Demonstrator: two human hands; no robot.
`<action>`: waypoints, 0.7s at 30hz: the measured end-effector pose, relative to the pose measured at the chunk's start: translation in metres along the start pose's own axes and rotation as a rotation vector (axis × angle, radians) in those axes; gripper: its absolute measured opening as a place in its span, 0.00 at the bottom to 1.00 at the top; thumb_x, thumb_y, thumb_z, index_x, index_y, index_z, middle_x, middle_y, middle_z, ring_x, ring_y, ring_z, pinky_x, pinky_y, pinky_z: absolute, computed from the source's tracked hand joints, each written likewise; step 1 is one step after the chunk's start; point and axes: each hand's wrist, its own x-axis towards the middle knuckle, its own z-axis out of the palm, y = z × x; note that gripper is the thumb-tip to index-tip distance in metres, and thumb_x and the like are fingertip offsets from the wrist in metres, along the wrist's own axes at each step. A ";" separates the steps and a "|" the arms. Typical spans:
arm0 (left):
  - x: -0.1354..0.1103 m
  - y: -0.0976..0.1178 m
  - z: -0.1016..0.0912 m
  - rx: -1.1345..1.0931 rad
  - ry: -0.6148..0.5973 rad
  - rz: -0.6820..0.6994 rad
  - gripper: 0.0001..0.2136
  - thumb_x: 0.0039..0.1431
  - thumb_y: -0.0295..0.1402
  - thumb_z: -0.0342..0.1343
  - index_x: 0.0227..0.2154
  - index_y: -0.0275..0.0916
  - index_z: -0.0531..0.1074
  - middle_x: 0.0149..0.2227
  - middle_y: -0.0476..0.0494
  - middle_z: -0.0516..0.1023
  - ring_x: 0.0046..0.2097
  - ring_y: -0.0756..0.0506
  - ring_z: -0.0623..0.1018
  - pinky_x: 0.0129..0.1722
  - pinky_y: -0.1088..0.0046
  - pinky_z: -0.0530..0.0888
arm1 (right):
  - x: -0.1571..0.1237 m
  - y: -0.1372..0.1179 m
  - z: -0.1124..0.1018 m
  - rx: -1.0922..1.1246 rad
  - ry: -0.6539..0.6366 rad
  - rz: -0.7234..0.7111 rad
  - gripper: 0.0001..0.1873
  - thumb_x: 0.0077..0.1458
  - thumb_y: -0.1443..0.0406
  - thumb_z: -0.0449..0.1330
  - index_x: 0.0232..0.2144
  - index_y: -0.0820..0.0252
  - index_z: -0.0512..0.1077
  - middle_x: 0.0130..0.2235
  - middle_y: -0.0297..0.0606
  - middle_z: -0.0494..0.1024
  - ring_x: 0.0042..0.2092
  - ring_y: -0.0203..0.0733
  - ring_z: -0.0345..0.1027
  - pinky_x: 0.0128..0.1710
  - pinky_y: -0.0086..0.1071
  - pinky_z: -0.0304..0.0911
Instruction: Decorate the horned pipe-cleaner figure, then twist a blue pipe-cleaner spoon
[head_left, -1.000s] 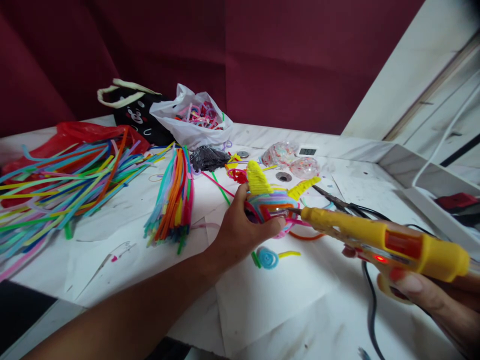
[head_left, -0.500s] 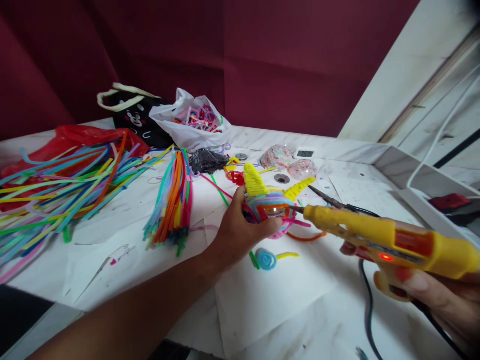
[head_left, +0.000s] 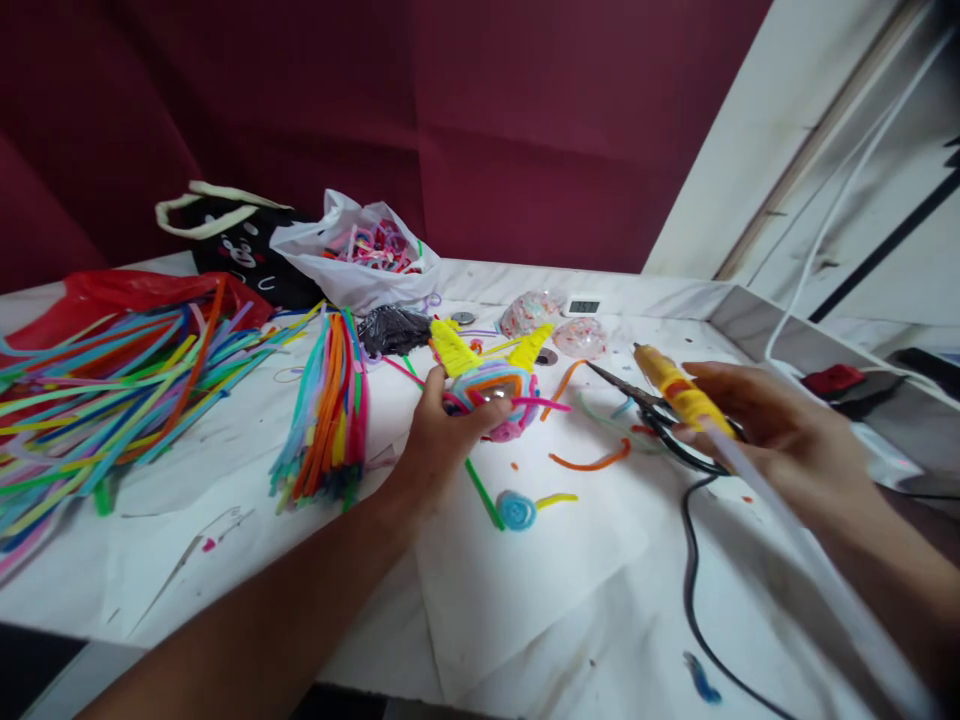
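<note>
My left hand (head_left: 436, 436) is closed round a small pipe-cleaner figure (head_left: 491, 380) with two yellow horns and a striped, many-coloured body, held just above the white table (head_left: 225, 470). To the right, my right hand (head_left: 772, 430) grips the yellow glue gun (head_left: 679, 390), whose nozzle points up and left, away from the figure. A clear glue stick (head_left: 810, 560) trails back from the gun toward me. Black scissors (head_left: 645, 400) lie under the gun. A blue coiled pipe-cleaner piece (head_left: 517, 508) lies on the paper below the figure.
Bundles of coloured pipe cleaners (head_left: 330, 410) and a wider spread (head_left: 112, 370) lie left. A white plastic bag (head_left: 352, 260), a black tote (head_left: 232, 250) and a red bag (head_left: 112, 295) stand behind. A black cord (head_left: 694, 560) runs across the table. A small digital display (head_left: 583, 306) stands at the back.
My right hand has pulled the glue gun away from the figure and turned it so the nozzle points up and left. The view has shifted right; my left hand still holds the figure.
</note>
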 end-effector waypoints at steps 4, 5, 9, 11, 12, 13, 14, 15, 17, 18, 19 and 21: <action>0.005 0.008 -0.002 -0.054 0.070 0.018 0.22 0.42 0.31 0.68 0.41 0.40 0.68 0.39 0.49 0.79 0.36 0.50 0.78 0.39 0.74 0.75 | 0.004 0.022 0.013 -0.253 -0.155 -0.115 0.27 0.52 0.59 0.63 0.54 0.53 0.67 0.44 0.40 0.75 0.43 0.46 0.71 0.40 0.38 0.69; 0.005 0.009 -0.003 -0.056 0.085 0.019 0.22 0.41 0.30 0.68 0.40 0.39 0.67 0.39 0.50 0.78 0.36 0.51 0.78 0.38 0.75 0.75 | 0.003 0.025 0.017 -0.316 -0.181 -0.147 0.26 0.52 0.60 0.62 0.54 0.55 0.67 0.44 0.41 0.75 0.42 0.47 0.71 0.39 0.39 0.68; 0.004 0.010 -0.002 -0.062 0.057 0.013 0.23 0.41 0.31 0.69 0.42 0.40 0.67 0.40 0.50 0.78 0.37 0.50 0.78 0.39 0.75 0.75 | -0.005 0.028 0.036 -0.457 -0.298 -0.220 0.27 0.53 0.63 0.58 0.56 0.60 0.65 0.45 0.47 0.74 0.42 0.49 0.71 0.40 0.42 0.69; 0.002 0.008 -0.002 -0.063 0.032 0.001 0.23 0.42 0.31 0.68 0.42 0.40 0.67 0.39 0.49 0.78 0.38 0.50 0.78 0.40 0.74 0.75 | -0.007 0.029 0.042 -0.483 -0.349 -0.231 0.27 0.53 0.64 0.58 0.56 0.60 0.66 0.46 0.47 0.74 0.44 0.49 0.72 0.42 0.43 0.69; 0.001 0.007 -0.001 -0.062 0.028 -0.005 0.23 0.42 0.32 0.68 0.42 0.40 0.67 0.39 0.49 0.78 0.38 0.50 0.78 0.40 0.74 0.75 | -0.007 0.028 0.043 -0.488 -0.364 -0.243 0.26 0.52 0.65 0.59 0.55 0.59 0.67 0.46 0.47 0.75 0.44 0.50 0.72 0.43 0.43 0.69; 0.000 0.006 -0.001 -0.060 0.026 -0.010 0.23 0.42 0.32 0.68 0.42 0.40 0.67 0.39 0.49 0.78 0.38 0.49 0.78 0.40 0.73 0.75 | -0.007 0.026 0.043 -0.482 -0.367 -0.260 0.25 0.52 0.64 0.59 0.54 0.58 0.68 0.45 0.47 0.75 0.44 0.51 0.72 0.44 0.44 0.69; -0.001 0.006 0.000 -0.056 0.022 -0.014 0.23 0.42 0.32 0.69 0.41 0.40 0.67 0.38 0.49 0.78 0.38 0.49 0.78 0.40 0.73 0.75 | -0.007 0.022 0.042 -0.462 -0.358 -0.281 0.24 0.53 0.64 0.59 0.53 0.58 0.69 0.46 0.47 0.75 0.46 0.51 0.71 0.46 0.45 0.68; -0.001 0.005 0.000 -0.051 0.014 -0.018 0.23 0.41 0.32 0.69 0.41 0.40 0.67 0.38 0.49 0.78 0.37 0.49 0.78 0.40 0.73 0.75 | -0.006 0.015 0.041 -0.429 -0.347 -0.301 0.22 0.54 0.63 0.59 0.52 0.57 0.70 0.47 0.47 0.75 0.48 0.52 0.71 0.48 0.46 0.67; -0.002 0.004 0.000 -0.040 -0.017 -0.019 0.24 0.41 0.32 0.69 0.42 0.40 0.67 0.38 0.49 0.78 0.37 0.49 0.78 0.40 0.74 0.75 | -0.005 -0.002 0.038 -0.327 -0.309 -0.309 0.20 0.56 0.61 0.59 0.51 0.56 0.69 0.50 0.46 0.74 0.52 0.52 0.68 0.52 0.46 0.65; -0.002 0.004 0.001 -0.033 -0.033 -0.018 0.25 0.41 0.32 0.69 0.43 0.40 0.67 0.38 0.49 0.78 0.37 0.49 0.78 0.39 0.74 0.75 | -0.005 -0.013 0.037 -0.273 -0.308 -0.296 0.20 0.57 0.60 0.59 0.51 0.55 0.68 0.51 0.45 0.73 0.53 0.50 0.68 0.52 0.44 0.65; -0.003 0.003 0.001 -0.024 -0.045 -0.015 0.25 0.41 0.31 0.69 0.44 0.40 0.67 0.38 0.49 0.79 0.37 0.49 0.78 0.39 0.74 0.75 | -0.004 -0.023 0.038 -0.235 -0.304 -0.262 0.19 0.57 0.58 0.60 0.50 0.54 0.68 0.51 0.44 0.73 0.53 0.49 0.68 0.52 0.43 0.65; -0.005 0.002 0.002 -0.011 -0.063 -0.009 0.25 0.41 0.31 0.69 0.44 0.40 0.67 0.38 0.49 0.79 0.38 0.48 0.78 0.39 0.74 0.75 | -0.003 -0.039 0.041 -0.206 -0.282 -0.195 0.19 0.56 0.55 0.61 0.48 0.53 0.68 0.49 0.41 0.75 0.49 0.48 0.70 0.48 0.41 0.66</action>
